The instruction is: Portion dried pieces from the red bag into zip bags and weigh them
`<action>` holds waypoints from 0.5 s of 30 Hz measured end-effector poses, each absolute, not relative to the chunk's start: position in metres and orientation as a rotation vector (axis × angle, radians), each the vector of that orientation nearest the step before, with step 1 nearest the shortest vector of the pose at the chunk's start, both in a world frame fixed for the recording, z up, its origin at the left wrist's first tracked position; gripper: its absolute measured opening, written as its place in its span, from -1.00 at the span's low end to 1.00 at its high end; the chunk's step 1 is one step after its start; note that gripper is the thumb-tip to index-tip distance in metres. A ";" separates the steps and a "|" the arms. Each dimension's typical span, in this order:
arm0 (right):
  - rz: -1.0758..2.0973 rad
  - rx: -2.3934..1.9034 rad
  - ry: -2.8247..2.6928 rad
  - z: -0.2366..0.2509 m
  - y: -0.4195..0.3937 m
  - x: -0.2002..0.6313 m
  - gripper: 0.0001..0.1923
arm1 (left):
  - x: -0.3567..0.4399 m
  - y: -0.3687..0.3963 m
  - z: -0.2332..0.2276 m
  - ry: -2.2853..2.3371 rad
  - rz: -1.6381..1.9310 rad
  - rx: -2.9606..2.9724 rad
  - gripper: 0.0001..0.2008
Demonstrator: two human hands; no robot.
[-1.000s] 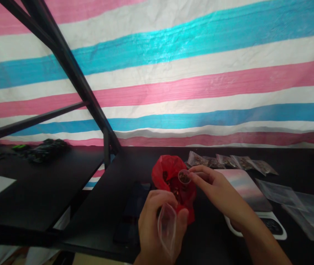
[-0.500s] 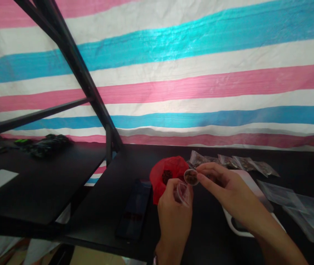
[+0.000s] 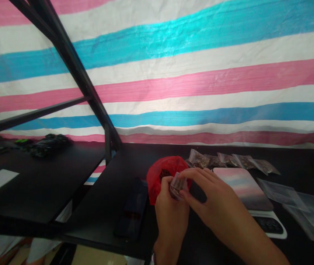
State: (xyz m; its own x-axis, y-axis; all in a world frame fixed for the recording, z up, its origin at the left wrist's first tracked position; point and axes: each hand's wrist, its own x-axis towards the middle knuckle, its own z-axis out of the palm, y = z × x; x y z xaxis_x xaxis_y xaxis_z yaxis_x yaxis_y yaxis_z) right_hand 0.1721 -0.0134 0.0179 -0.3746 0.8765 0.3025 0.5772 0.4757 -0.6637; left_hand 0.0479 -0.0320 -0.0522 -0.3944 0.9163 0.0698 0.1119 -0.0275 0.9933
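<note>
My left hand [image 3: 172, 215] is closed around a small clear plastic bag [image 3: 177, 179], held upright with its mouth up. Thumb and fingers of my right hand [image 3: 215, 193] pinch a small round clear cup [image 3: 175, 191] at the bag's mouth; the cup is tilted and partly hidden by the plastic and fingers. Just behind my left hand, a red bag [image 3: 157, 173] stands open with dark brown bits [image 3: 164, 173] inside. To the right of my hands sits a white digital scale [image 3: 242, 187] with a shiny plate.
Several filled clear bags [image 3: 244, 161] lie in a row behind the scale. Flat unfilled bags [image 3: 311, 213] are at the right. A dark phone [image 3: 132, 211] rests on the black table [image 3: 96, 217] at left. A black metal post [image 3: 90, 92] rises beyond.
My right hand has moved left and brought the cup from beside the bag to its mouth, tilting it. More of the scale now shows.
</note>
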 end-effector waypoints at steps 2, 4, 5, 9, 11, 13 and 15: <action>0.563 -1.179 -2.097 0.019 -0.014 0.173 -0.68 | 0.049 -0.033 -0.048 1.454 1.523 1.087 -0.79; 0.535 -1.141 -2.091 0.020 -0.014 0.175 -0.68 | 0.050 -0.033 -0.044 1.355 1.546 1.091 -0.77; 0.522 -1.114 -2.082 0.021 -0.014 0.176 -0.67 | 0.049 -0.034 -0.042 1.325 1.553 1.102 -0.77; 0.467 -1.008 -2.000 0.029 -0.017 0.182 -0.65 | 0.045 -0.038 -0.037 1.341 1.562 1.145 -0.76; 0.454 -1.005 -1.932 0.031 -0.017 0.183 -0.66 | 0.041 -0.040 -0.038 1.398 1.587 1.164 -0.77; 0.458 -1.045 -1.846 0.029 -0.014 0.183 -0.70 | 0.037 -0.042 -0.038 1.446 1.668 1.183 -0.77; 0.499 -1.116 -1.795 0.021 -0.008 0.180 -0.74 | 0.030 -0.045 -0.038 1.463 1.848 1.172 -0.77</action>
